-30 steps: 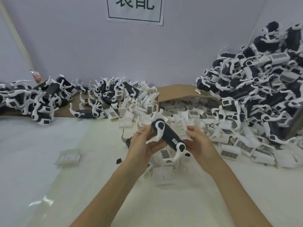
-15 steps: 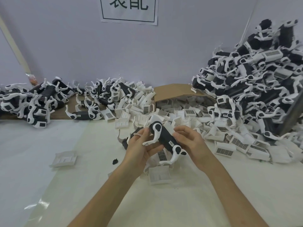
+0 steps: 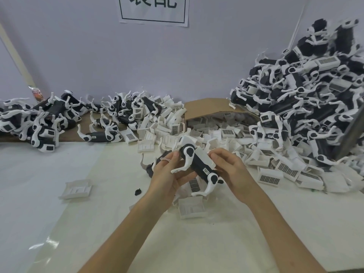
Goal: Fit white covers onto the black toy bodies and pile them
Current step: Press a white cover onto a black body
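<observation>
A black toy body [image 3: 199, 166] with white legs lies tilted between my hands above the table's middle. My left hand [image 3: 169, 174] grips its near side from below, thumb by the front leg joint. My right hand [image 3: 230, 170] holds a white cover [image 3: 204, 157] against the body's upper far side, fingers curled over it. Loose white covers [image 3: 222, 134] spill from a tipped cardboard box [image 3: 212, 109] behind. Assembled toys form a tall pile [image 3: 307, 99] at the right.
Another heap of black bodies [image 3: 49, 117] lies at the back left. Single covers rest on the sheet at left [image 3: 76, 189] and just below my hands [image 3: 192, 208]. A small black piece [image 3: 137, 191] lies nearby. A wall with a printed sign [image 3: 153, 8] closes the back.
The white cover now sits along the body's upper side under my right fingers. The body has stayed between my hands in much the same place.
</observation>
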Motion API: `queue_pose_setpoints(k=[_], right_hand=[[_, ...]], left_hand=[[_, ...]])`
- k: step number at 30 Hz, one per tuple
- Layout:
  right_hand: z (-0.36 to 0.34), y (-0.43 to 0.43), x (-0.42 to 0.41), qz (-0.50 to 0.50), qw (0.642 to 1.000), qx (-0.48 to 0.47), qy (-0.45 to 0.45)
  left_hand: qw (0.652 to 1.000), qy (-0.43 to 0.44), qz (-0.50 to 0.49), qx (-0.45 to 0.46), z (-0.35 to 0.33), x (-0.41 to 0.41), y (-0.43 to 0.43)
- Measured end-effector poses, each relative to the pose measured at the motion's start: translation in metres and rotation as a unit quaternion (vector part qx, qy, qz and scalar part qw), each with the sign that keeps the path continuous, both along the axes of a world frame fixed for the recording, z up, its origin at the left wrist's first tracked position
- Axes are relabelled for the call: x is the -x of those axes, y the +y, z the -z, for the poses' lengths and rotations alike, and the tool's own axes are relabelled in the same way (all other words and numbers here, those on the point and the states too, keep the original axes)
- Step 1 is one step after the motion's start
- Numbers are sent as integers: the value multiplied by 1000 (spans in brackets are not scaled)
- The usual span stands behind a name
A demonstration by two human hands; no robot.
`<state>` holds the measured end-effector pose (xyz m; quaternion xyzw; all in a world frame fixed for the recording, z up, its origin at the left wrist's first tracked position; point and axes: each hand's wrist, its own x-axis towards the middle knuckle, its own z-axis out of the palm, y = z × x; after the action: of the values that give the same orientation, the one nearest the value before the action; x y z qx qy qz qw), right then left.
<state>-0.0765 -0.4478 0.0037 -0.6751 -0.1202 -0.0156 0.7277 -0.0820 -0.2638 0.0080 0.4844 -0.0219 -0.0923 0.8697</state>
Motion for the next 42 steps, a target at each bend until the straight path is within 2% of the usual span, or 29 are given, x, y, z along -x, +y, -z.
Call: queue_pose_setpoints(k=[12,16,22,26,31,32,37,42], right_hand=[[-2,-2,3,-86,995,-34,30],[-1,2,5,-120,990,-1,73],[-6,4,12,-196,973,-29,120],[-4,0,13,-217,963,-85,138],[-5,0,11,-195,968,-125,100],[-5,1,10,-182,969,-139,96],[-4,0,5,-130,979,-151,46],[-2,-1,4,-99,992,-76,23]], left_hand=[[999,-25,34,19,7,1,-3],[996,-66,44,35,8,1,-2],[990,-112,78,35,6,0,0],[989,-131,69,-15,5,2,-1],[996,-54,27,-64,5,0,-10],[995,-61,34,-72,6,-2,-10],[968,-189,91,-139,2,3,-6],[945,-253,21,-206,4,11,-11]])
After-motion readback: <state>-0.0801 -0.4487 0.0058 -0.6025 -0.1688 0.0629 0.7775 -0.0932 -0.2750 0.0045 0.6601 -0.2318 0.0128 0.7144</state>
